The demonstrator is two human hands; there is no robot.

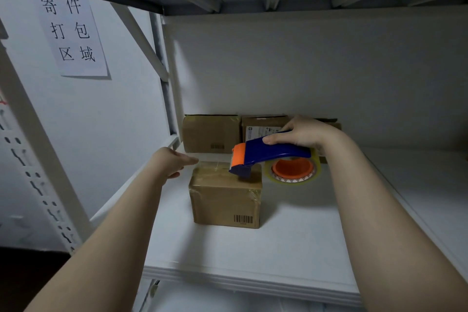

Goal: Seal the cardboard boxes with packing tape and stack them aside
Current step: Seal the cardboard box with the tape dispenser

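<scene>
A small brown cardboard box (225, 200) with a barcode on its front stands in the middle of the white shelf (278, 256); clear tape runs over its top and down its sides. My right hand (301, 133) grips the blue handle of a tape dispenser (268, 153). The dispenser's orange cutting end hangs just above the far edge of the box top, and its roll of clear tape (293, 171) sits to the right of the box. My left hand (174, 161) reaches to the box's far left corner, fingers extended and touching its edge.
Two sealed cardboard boxes (211, 133) (260, 129) stand against the shelf's back wall, behind the hands. A paper sign (73, 33) with printed characters hangs on the left wall. White rack uprights (38, 149) run down the left side. Another shelf is overhead.
</scene>
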